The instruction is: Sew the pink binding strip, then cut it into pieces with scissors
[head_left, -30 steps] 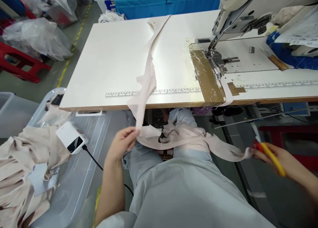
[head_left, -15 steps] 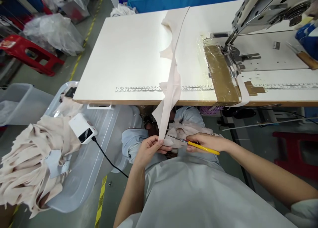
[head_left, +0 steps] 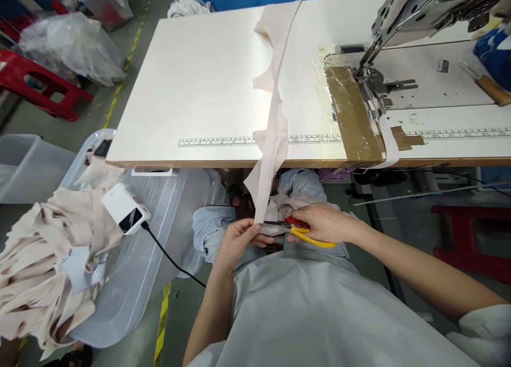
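Note:
A long pale pink fabric strip [head_left: 275, 111] runs across the white table and hangs over its front edge into my lap. My left hand [head_left: 241, 239] pinches the lower end of that strip between thumb and fingers. My right hand [head_left: 319, 223] grips scissors [head_left: 313, 239] with yellow and red handles. Their dark blades point left and lie at the strip, right beside my left fingertips; whether they are fully closed I cannot tell. More pale fabric lies bunched on my lap, partly hidden behind my right hand.
A sewing machine [head_left: 399, 52] stands at the table's right, with brown tape [head_left: 355, 111] beside it. A printed ruler [head_left: 215, 142] runs along the front edge. At left, a clear plastic bin [head_left: 131, 287] holds heaped fabric strips [head_left: 48, 250] and a white device [head_left: 125, 208] with a black cable.
My right hand has moved left and slightly up, bringing the scissor blades onto the strip by my left fingers. The left hand keeps its pinch. The camera view has shifted slightly.

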Action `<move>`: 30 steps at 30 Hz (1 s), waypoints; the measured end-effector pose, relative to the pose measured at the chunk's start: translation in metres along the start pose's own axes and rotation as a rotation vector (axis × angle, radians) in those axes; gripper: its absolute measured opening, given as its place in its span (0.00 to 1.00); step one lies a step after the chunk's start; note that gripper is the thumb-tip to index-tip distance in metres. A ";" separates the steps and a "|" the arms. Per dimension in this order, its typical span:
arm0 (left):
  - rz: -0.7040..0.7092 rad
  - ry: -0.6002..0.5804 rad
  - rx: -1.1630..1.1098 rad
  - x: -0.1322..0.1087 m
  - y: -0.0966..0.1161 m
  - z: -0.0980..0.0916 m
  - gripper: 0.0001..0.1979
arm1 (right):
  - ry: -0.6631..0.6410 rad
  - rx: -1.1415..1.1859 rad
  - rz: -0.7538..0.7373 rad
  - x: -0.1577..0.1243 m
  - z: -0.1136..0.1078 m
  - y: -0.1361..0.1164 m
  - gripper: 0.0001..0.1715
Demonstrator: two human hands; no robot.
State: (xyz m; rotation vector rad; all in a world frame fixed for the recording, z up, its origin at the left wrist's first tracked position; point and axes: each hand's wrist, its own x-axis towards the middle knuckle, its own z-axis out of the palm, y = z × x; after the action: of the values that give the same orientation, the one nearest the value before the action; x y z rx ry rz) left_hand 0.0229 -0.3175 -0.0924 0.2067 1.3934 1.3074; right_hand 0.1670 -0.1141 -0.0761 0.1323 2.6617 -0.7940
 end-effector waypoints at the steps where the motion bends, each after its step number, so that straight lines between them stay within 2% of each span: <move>1: 0.001 0.001 0.009 0.000 0.000 0.000 0.25 | 0.014 -0.001 -0.002 0.000 0.001 0.000 0.29; 6: 0.004 -0.012 0.038 0.001 -0.003 -0.001 0.24 | 0.054 0.020 -0.001 -0.001 0.004 0.001 0.28; 17: -0.012 -0.022 0.025 0.002 0.000 0.003 0.24 | 0.047 -0.034 0.016 0.006 0.002 -0.006 0.26; 22: 0.012 -0.001 0.123 0.005 0.000 -0.005 0.24 | 0.096 0.031 0.017 0.005 0.007 -0.003 0.27; 24: 0.115 0.134 0.281 0.008 0.005 -0.009 0.23 | 0.123 0.062 0.016 -0.002 0.010 0.001 0.28; 27: 0.380 0.406 0.567 0.020 0.017 -0.008 0.18 | 0.172 0.160 0.021 -0.014 0.017 0.004 0.28; 30: 0.613 0.477 0.727 0.039 0.026 0.006 0.16 | 0.232 0.281 0.056 -0.024 0.024 0.004 0.28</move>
State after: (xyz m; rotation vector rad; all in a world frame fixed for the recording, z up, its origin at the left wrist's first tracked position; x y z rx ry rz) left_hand 0.0008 -0.2763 -0.0937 0.9152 2.3077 1.3165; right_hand 0.1971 -0.1235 -0.0880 0.3903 2.7274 -1.1968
